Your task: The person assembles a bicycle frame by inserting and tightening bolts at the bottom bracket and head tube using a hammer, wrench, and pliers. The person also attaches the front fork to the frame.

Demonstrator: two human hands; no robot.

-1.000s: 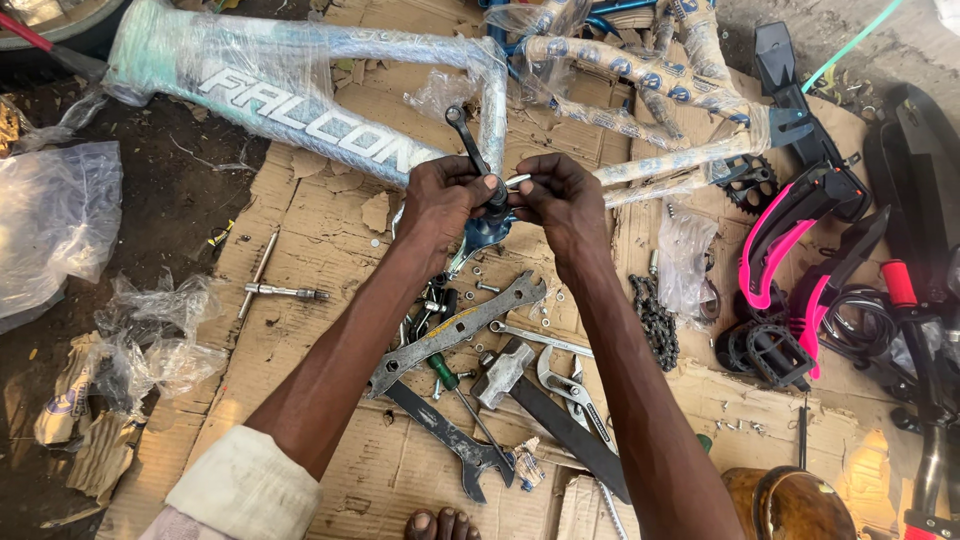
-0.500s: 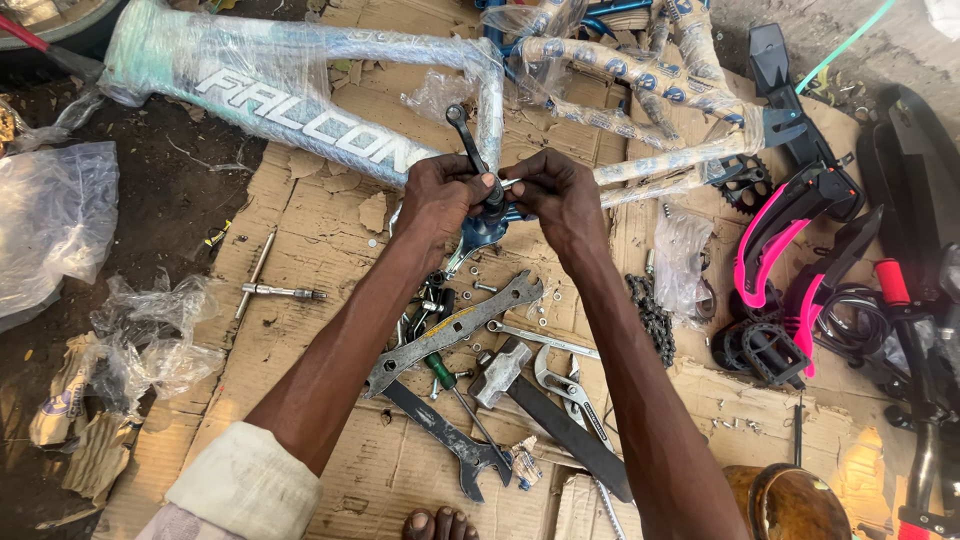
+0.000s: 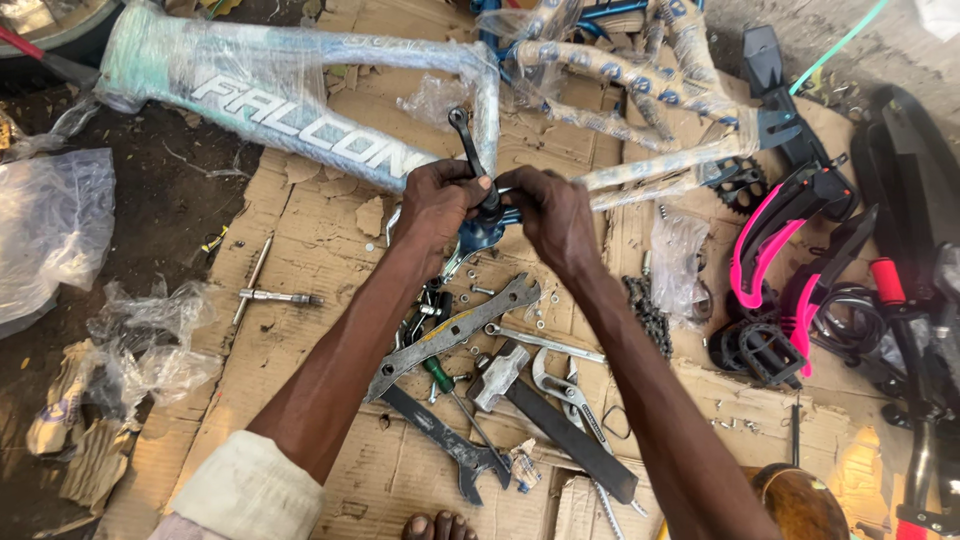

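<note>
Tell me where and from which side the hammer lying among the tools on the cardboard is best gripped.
Grip the hammer by its long dark handle, near the free lower-right end, coming from above. It lies flat on the cardboard, its metal head toward the upper left, crowded by the flat multi-hole wrench and screwdriver; pliers lie close along the handle's right side, so the far end looks clearest.

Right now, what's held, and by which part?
Both hands, left and right, close on the bike frame's bottom bracket, at the base of the black crank arm. The exact grip is hidden by the fingers.
</note>
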